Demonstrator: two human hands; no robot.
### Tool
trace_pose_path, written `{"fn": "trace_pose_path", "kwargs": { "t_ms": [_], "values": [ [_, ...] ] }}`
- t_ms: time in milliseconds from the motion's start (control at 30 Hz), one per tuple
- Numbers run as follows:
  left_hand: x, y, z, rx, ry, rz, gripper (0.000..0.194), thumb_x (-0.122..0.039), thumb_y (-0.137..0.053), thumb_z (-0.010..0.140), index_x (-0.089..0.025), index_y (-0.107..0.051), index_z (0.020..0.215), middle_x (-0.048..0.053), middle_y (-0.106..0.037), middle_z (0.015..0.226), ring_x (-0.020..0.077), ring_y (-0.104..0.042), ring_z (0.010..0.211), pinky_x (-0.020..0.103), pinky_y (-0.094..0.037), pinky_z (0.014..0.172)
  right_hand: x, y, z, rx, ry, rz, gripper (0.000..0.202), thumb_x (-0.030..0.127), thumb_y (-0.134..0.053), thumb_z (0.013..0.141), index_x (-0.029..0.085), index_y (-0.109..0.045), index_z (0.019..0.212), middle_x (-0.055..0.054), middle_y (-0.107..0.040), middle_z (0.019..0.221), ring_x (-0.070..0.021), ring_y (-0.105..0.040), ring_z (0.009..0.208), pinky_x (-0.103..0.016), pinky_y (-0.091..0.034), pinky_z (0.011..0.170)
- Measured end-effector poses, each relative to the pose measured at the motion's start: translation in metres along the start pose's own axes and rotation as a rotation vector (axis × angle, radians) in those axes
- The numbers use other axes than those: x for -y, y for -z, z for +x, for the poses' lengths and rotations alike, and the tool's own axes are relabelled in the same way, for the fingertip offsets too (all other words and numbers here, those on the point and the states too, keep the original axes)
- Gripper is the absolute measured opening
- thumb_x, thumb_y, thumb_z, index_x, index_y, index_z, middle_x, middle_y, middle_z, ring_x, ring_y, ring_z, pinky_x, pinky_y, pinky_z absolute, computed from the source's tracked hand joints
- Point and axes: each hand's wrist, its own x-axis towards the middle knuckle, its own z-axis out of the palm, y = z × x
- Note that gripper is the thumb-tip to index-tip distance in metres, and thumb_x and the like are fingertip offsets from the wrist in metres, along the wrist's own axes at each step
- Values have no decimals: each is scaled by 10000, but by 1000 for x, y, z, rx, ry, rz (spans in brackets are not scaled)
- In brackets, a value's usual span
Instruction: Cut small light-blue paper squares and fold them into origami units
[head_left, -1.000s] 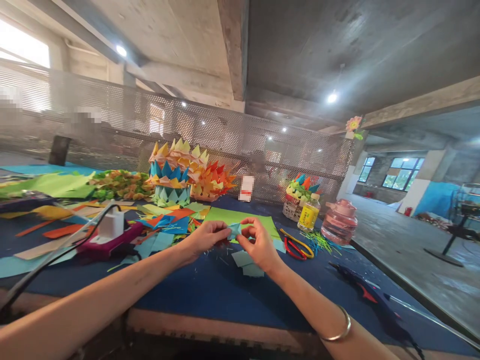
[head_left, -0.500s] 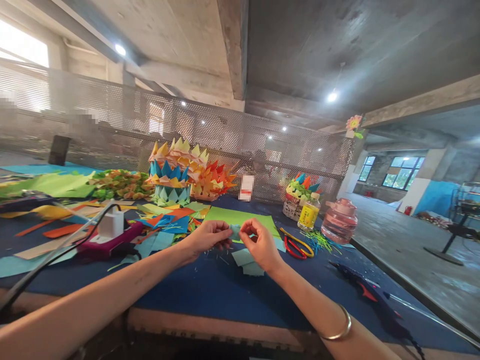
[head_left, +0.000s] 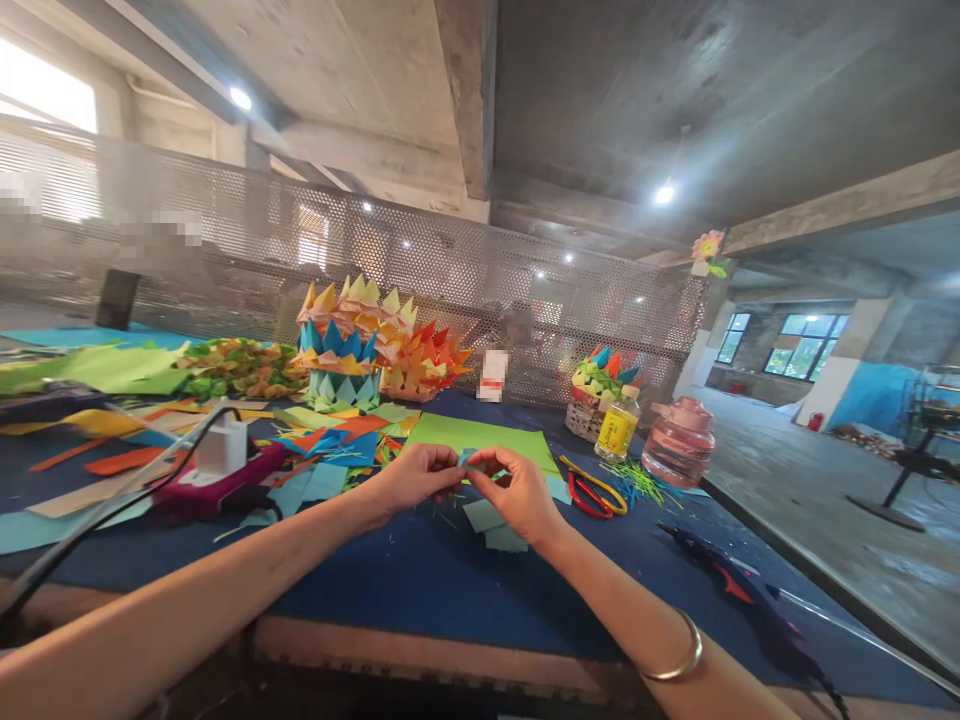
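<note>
A small piece of light blue paper is pinched between my two hands, mostly hidden by the fingers. My left hand grips its left side, thumb against the bent fingers. On the other side, my right hand holds it between thumb and fingertips. Beneath the right hand, pale blue-green paper pieces lie on the dark blue tabletop. Just behind both hands is a bright green sheet. Scissors with red and yellow handles rest to the right of my right hand.
A glue gun lies at the right, near a pink water bottle and a yellow-labelled bottle. Folded-paper crowns stand at the back. A purple power strip with cables and loose paper strips occupy the left.
My hands have drawn closer together around the blue paper, and the right fingers have come over it, so less of it shows. The rest of the table looks the same.
</note>
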Motion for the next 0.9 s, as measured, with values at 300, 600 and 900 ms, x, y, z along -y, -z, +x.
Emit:
{"fn": "trace_pose_path", "kwargs": {
  "t_ms": [300,600,900],
  "values": [
    [1,-1,1,-30,-69,168,246,-377,-577,683,-152,-512,608,-31,-537,519,92,-475,489,208,-358,481,-2,2,1,18,102,-131,93,215,-573,733,172,-644,773,-26,-613,758,-129,-559,700,-209,-423,565],
    [-3,0,-1,21,-19,22,307,-435,-647,634,-137,-576,645,-21,-550,551,90,-473,511,206,-358,493,1,2,1,-47,-42,11,142,270,-573,739,141,-627,766,-28,-623,706,-117,-538,618,-211,-415,531],
    [-14,-1,-7,-8,86,-149,267,-385,-683,603,-139,-581,589,1,-594,558,86,-484,506,208,-342,493,1,0,0,-41,6,60,119,238,-564,735,164,-611,815,-9,-588,706,-102,-507,594,-186,-392,483]
  ]
}}
